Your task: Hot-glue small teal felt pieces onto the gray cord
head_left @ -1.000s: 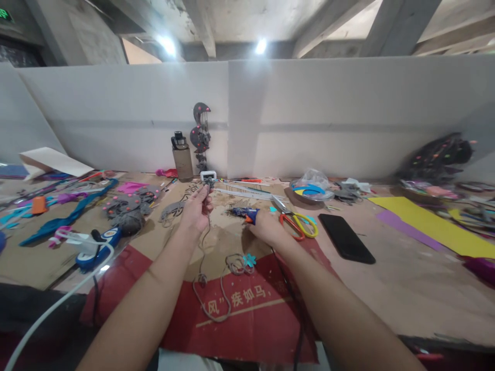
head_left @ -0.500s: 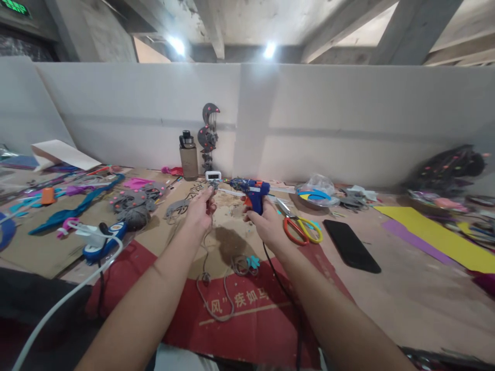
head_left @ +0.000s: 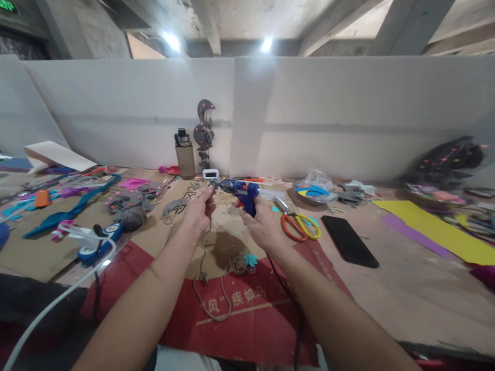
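My right hand is wrapped round the handle of a blue hot glue gun, with a clear glue stick out of its back end. The nozzle points left and reaches the fingertips of my left hand. Those fingers pinch a small grey piece, too small to make out well. A grey cord hangs below my left hand and loops over the red and brown cardboard. By the cord's coil lies a turquoise cut-out.
Scissors with red and yellow handles and a black phone lie to the right. A bottle stands at the back beside a grey hanging ornament. On the left are a blue power strip and grey felt pieces.
The glue gun has moved left, and its nozzle now meets the grey piece at my left fingertips. The whole view has shifted slightly.
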`<action>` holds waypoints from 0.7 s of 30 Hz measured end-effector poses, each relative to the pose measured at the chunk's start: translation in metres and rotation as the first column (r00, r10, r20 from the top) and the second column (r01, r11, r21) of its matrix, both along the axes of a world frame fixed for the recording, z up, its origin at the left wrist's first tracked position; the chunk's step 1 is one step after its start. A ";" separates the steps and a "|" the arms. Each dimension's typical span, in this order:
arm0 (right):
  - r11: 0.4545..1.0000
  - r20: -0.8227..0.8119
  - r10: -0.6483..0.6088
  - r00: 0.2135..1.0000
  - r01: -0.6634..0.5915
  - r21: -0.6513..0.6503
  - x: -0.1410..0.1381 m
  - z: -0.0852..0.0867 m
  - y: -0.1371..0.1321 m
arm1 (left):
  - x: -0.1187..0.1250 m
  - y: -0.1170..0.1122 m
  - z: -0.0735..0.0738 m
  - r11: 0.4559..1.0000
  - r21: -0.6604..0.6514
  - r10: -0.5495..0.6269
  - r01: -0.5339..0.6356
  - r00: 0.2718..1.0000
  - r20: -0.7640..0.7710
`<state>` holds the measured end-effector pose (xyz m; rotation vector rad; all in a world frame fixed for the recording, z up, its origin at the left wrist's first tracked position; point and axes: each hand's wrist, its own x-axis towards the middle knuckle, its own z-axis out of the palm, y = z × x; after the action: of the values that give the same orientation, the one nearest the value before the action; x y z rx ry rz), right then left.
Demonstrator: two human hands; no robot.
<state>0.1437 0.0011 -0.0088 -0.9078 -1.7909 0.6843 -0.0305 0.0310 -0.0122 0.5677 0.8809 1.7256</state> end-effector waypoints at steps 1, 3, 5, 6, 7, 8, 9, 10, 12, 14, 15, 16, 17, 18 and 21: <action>1.000 0.005 -0.008 1.000 0.008 0.008 0.000 0.000 0.000 | 0.000 0.000 0.000 1.000 0.003 0.000 0.000 1.000 -0.011; 1.000 0.012 -0.017 1.000 0.017 0.021 -0.001 -0.001 0.001 | 0.002 -0.001 0.000 1.000 0.013 0.004 -0.003 1.000 -0.031; 1.000 0.014 -0.019 1.000 0.019 0.024 -0.001 -0.002 0.001 | 0.003 -0.002 0.001 1.000 0.027 0.013 -0.012 0.999 -0.048; 1.000 0.016 -0.018 1.000 0.018 0.023 -0.001 -0.002 0.001 | 0.004 -0.003 0.001 0.999 0.034 0.017 -0.015 0.998 -0.059; 1.000 0.018 -0.018 1.000 0.018 0.024 -0.001 -0.003 0.001 | 0.004 -0.004 0.002 0.999 0.040 0.020 -0.018 0.997 -0.071; 1.000 0.020 -0.018 1.000 0.018 0.025 -0.001 -0.003 0.001 | 0.005 -0.004 0.002 0.999 0.045 0.023 -0.019 0.996 -0.082; 0.999 0.023 -0.020 1.000 0.019 0.028 -0.001 -0.002 0.001 | 0.006 -0.005 0.003 0.998 0.051 0.027 -0.023 0.995 -0.091; 0.999 0.027 -0.020 0.999 0.020 0.030 -0.001 -0.002 0.000 | 0.006 -0.006 0.004 0.998 0.056 0.032 -0.027 0.995 -0.098; 0.999 0.037 -0.022 0.999 0.021 0.029 -0.001 -0.001 -0.001 | 0.007 -0.007 0.005 0.997 0.066 0.047 -0.041 0.993 -0.104; 0.999 0.049 -0.024 0.999 0.023 0.023 -0.001 0.000 -0.002 | 0.008 -0.007 0.006 0.996 0.072 0.061 -0.053 0.993 -0.105; 0.999 0.051 -0.025 0.998 0.024 0.024 -0.001 0.000 -0.002 | 0.008 -0.007 0.006 0.996 0.075 0.062 -0.055 0.992 -0.105; 0.999 0.053 -0.026 0.998 0.025 0.026 -0.001 0.000 -0.002 | 0.008 -0.007 0.006 0.996 0.077 0.060 -0.051 0.992 -0.109; 0.999 0.053 -0.028 0.998 0.026 0.029 -0.001 0.000 -0.002 | 0.008 -0.007 0.006 0.996 0.078 0.056 -0.047 0.992 -0.115; 0.999 0.053 -0.030 0.998 0.028 0.031 -0.001 0.000 -0.002 | 0.008 -0.007 0.006 0.996 0.080 0.052 -0.042 0.991 -0.123; 0.999 0.060 -0.041 0.997 0.039 0.022 -0.001 -0.001 -0.001 | 0.008 -0.007 0.005 0.995 0.088 0.052 -0.040 0.988 -0.147</action>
<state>0.1423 0.0002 -0.0097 -0.9566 -1.8245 0.6175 -0.0223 0.0244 -0.0071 0.7455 0.9348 1.7864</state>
